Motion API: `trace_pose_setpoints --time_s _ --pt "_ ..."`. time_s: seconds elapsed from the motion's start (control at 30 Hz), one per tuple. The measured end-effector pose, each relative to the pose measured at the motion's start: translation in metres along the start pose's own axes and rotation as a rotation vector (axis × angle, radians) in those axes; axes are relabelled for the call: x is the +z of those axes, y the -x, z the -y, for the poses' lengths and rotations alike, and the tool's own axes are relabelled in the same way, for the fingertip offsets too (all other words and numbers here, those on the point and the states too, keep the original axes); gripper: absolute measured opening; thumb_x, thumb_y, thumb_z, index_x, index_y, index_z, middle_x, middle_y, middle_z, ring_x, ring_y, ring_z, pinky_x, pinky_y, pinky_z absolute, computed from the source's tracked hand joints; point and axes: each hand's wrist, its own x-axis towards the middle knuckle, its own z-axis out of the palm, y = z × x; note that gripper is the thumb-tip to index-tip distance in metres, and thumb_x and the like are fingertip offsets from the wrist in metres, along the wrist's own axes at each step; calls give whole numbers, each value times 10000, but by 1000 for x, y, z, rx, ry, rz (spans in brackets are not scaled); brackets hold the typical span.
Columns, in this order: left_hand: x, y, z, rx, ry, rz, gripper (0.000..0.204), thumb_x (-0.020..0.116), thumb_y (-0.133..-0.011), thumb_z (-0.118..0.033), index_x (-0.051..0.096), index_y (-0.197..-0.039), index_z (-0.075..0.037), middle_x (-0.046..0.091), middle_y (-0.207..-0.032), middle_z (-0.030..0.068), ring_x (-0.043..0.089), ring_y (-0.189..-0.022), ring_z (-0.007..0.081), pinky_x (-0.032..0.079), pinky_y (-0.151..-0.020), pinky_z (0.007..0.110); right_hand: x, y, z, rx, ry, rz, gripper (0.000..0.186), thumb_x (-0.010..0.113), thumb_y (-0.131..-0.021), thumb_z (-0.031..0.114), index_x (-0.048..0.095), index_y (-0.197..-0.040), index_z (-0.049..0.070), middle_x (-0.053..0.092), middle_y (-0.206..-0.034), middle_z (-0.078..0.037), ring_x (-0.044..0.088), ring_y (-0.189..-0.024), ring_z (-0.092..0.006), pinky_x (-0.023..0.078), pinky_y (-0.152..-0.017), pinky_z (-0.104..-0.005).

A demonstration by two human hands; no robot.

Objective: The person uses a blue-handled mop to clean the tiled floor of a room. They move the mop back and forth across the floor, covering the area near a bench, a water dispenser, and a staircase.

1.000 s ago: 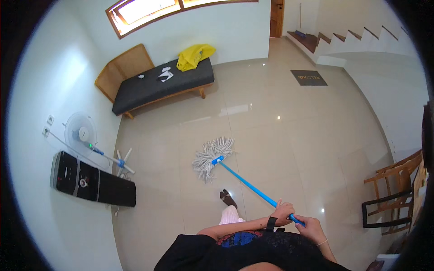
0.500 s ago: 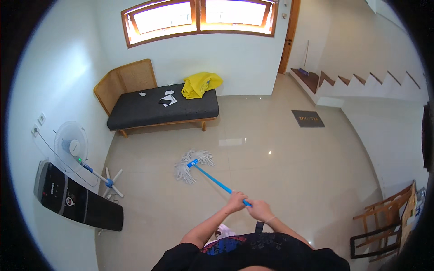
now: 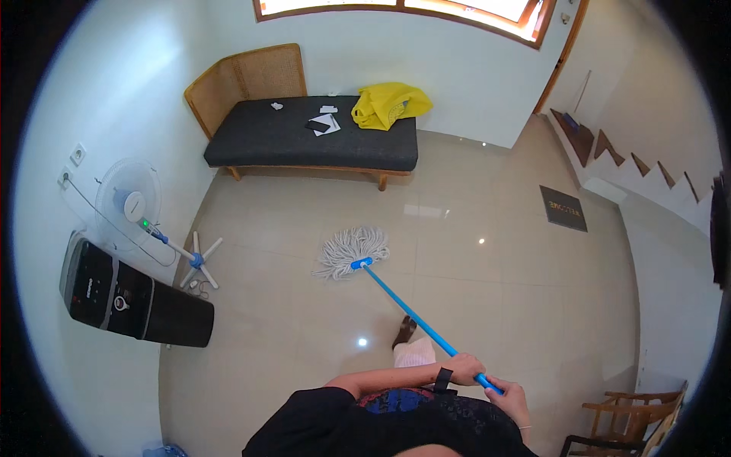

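Observation:
A string mop (image 3: 353,247) with grey-white strands and a blue clamp lies spread on the tiled floor ahead of me. Its blue handle (image 3: 411,312) slants down and right toward my body. Around the upper part of the handle my left hand (image 3: 464,369) is closed. My right hand (image 3: 509,399) grips the same handle close to its top end, just right of the left hand. A dark shoe (image 3: 405,331) and a pale pink trouser leg (image 3: 415,352) of mine show beside the handle.
A dark-cushioned daybed (image 3: 304,148) with a yellow bag (image 3: 390,105) stands at the back wall. To the left are a white standing fan (image 3: 131,206) and a black water dispenser (image 3: 137,297). On the right are a doormat (image 3: 563,208), stairs (image 3: 609,156) and a wooden chair (image 3: 624,419).
Both hands have moved right and nearer my body with the handle. The mop head has swung right, its strands now fanned toward the daybed. The whole view has shifted, and a shoe has appeared.

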Motion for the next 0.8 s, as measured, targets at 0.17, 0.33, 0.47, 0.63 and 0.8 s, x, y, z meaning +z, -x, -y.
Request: trace_pose_setpoints --time_s 0.17,0.33,0.47,0.63,0.8 --pt "-60 -20 82 -127 -57 3 155 629 -653 -242 587 -604 -101 592 -643 129 603 -671 325 459 -599 455 18 -105 31 -45 -45 54 373 618 -730 290 626 -1080 160 638 -807 -170 631 -722 -285 480 -660 -351" --pt "-103 -22 243 -229 -227 -291 73 619 -605 -155 582 -597 -93 584 -649 121 569 -693 337 429 -654 453 67 -267 95 -269 116 195 372 551 -768 329 596 -1125 233 631 -836 -172 610 -798 -341 476 -720 -418" --pt "-186 -19 332 -417 -479 -315 86 617 -624 -173 569 -606 -103 580 -679 116 560 -725 314 403 -678 433 103 -372 172 -436 150 172 369 544 -784 292 581 -1142 215 626 -867 -170 598 -806 -345 472 -735 -413" --pt "-259 -24 343 -415 -400 -489 66 611 -636 -164 570 -627 -113 587 -693 100 565 -738 300 400 -669 431 63 -408 251 -499 350 249 381 558 -781 277 578 -1148 177 628 -929 -156 598 -846 -334 475 -764 -413" --pt "-251 -92 305 -222 36 -516 64 618 -646 -155 600 -698 -122 599 -709 136 577 -711 353 433 -600 466 -52 -383 265 -404 355 332 340 632 -757 225 615 -1087 144 639 -849 -149 619 -719 -269 475 -689 -346"
